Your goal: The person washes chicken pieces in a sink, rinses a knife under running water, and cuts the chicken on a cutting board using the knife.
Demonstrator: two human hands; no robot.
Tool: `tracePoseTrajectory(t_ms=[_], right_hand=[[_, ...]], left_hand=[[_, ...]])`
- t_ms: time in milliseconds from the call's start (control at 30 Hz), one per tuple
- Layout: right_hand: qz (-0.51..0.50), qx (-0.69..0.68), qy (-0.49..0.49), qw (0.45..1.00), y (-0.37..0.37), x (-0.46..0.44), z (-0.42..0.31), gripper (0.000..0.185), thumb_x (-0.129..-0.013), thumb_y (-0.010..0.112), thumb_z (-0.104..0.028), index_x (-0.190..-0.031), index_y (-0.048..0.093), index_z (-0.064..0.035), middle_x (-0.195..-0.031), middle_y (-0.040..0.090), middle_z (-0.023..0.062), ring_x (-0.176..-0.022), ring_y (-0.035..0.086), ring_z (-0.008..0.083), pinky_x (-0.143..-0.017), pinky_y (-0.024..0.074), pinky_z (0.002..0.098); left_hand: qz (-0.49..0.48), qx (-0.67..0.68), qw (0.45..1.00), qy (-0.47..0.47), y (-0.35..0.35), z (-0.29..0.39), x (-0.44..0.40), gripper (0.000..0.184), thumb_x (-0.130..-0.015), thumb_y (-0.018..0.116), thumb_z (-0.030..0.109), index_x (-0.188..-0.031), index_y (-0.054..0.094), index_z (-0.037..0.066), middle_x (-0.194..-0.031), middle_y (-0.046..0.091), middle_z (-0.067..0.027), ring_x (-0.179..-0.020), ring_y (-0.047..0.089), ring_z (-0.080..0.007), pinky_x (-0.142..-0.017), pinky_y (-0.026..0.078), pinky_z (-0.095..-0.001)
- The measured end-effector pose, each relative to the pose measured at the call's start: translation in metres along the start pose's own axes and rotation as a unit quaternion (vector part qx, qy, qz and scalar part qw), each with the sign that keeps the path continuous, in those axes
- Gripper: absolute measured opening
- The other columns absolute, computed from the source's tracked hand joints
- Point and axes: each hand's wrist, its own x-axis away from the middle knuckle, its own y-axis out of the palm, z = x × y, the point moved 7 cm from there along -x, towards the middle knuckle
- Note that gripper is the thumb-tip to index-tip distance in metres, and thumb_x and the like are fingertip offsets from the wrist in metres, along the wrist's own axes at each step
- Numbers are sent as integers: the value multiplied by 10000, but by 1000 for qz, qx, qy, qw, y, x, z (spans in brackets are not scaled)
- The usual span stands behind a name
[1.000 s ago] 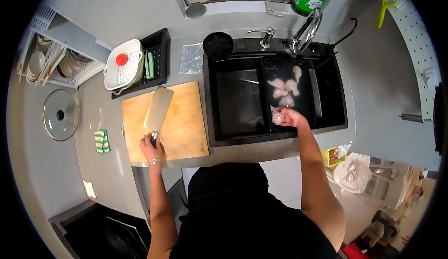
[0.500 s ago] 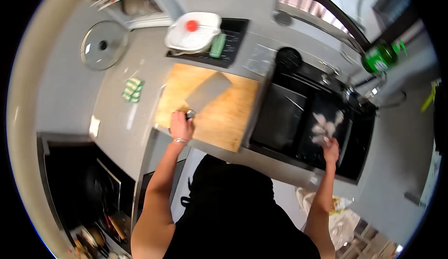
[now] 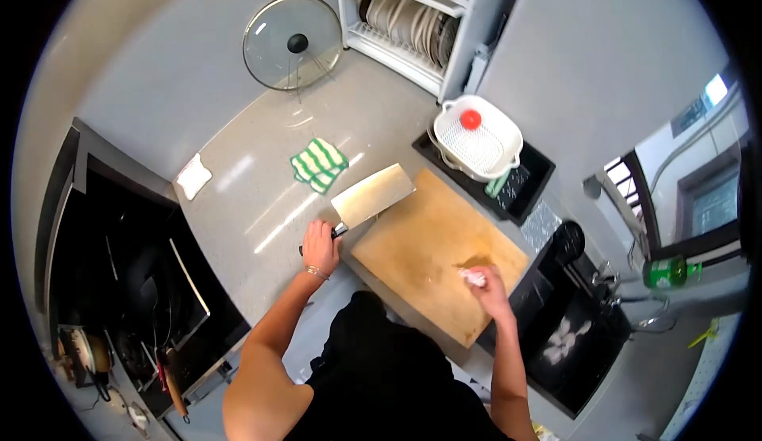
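My left hand (image 3: 320, 244) is wrapped round the black handle of a cleaver (image 3: 373, 196), whose wide blade lies at the left edge of the wooden cutting board (image 3: 429, 242). Over the right part of the board, my right hand (image 3: 490, 288) is closed on a pale pink piece of raw meat (image 3: 475, 277). A brownish wet or shadowed patch shows on the board just above that piece. Several more meat pieces (image 3: 565, 340) sit in the black sink (image 3: 548, 369) at the lower right.
A striped cloth (image 3: 319, 165) lies left of the cleaver. Behind the board, a white basket (image 3: 476, 143) with a red item stands on a black tray (image 3: 536, 183). A glass lid (image 3: 292, 42), a dish rack (image 3: 405, 32) and a stove (image 3: 135, 274) are further off.
My right hand has come from the sink to above the board with a meat piece. My left hand has moved the cleaver to the board's left edge. The view has turned left.
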Motion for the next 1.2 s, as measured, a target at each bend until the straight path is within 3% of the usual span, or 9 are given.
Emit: tracePoseTrajectory(t_ms=[100, 267, 300, 367, 433, 467, 700, 867, 1200], right_hand=[[18, 177, -114, 977, 6, -24, -60, 310, -787, 643, 7, -1086, 581, -47, -1120, 539, 67, -982, 560, 176, -844, 442, 262], [79, -140, 156, 975, -91, 1, 21, 346, -765, 680, -67, -1102, 597, -66, -1149, 567, 126, -1113, 523, 294, -948, 412, 351], [101, 282, 207, 931, -106, 9, -23, 347, -755, 687, -76, -1091, 601, -65, -1123, 582, 140, -1109, 525, 312, -948, 413, 360], [133, 581, 122, 793, -135, 0, -79, 342, -747, 691, -89, -1077, 605, -60, -1082, 603, 153, -1093, 539, 322, -936, 421, 366], [172, 354, -36, 919, -163, -39, -108, 321, -775, 664, -82, -1087, 597, -46, -1047, 615, 150, -1056, 561, 283, -890, 446, 356], [188, 216, 51, 957, -162, -67, -136, 301, -803, 639, -74, -1098, 584, -48, -1063, 611, 150, -1053, 561, 252, -866, 459, 335], [109, 193, -193, 956, -98, -327, -293, 496, -862, 572, -107, -1329, 419, -39, -1272, 484, 159, -1142, 527, 273, -930, 457, 346], [319, 181, 26, 930, -162, -500, -266, 559, -843, 587, -184, -1303, 393, 68, -1252, 504, 287, -1169, 494, 396, -980, 385, 381], [101, -475, -126, 865, -215, -644, -205, 449, -966, 308, -406, -1250, 508, -121, -1160, 592, 103, -1013, 572, 272, -855, 488, 423]], left_hand=[[-3, 2, 999, -48, 10, -31, -26, 292, -711, 675, 85, -944, 515, 17, -927, 499, -153, -907, 487, -345, -767, 407, -427], [-9, -3, 996, -92, 25, -63, -63, 287, -725, 683, 108, -948, 524, 23, -936, 507, -141, -925, 494, -332, -775, 406, -414], [-30, -2, 993, -114, 28, -68, -69, 289, -729, 687, 115, -955, 529, 29, -955, 510, -137, -943, 494, -326, -795, 407, -413], [-48, -10, 992, -112, 37, -76, -75, 296, -723, 692, 116, -957, 532, 32, -966, 510, -131, -953, 493, -321, -807, 406, -416], [-62, -5, 992, -110, 47, -79, -78, 294, -717, 696, 115, -953, 538, 36, -984, 509, -124, -965, 488, -311, -822, 405, -419], [-72, -5, 992, -106, 50, -77, -80, 300, -713, 698, 117, -955, 540, 36, -982, 510, -126, -964, 487, -311, -821, 403, -421], [-85, 65, 991, -75, 49, -66, -92, 330, -683, 718, 137, -950, 551, 38, -936, 506, -141, -936, 476, -331, -807, 378, -449], [-72, 114, 989, -61, 56, -75, -89, 337, -670, 721, 150, -936, 549, 35, -920, 495, -158, -908, 468, -351, -802, 368, -470], [-164, 80, 977, -114, 56, -76, -92, 351, -834, 605, 237, -1127, 551, 52, -1055, 517, -207, -998, 485, -399, -811, 394, -515]])
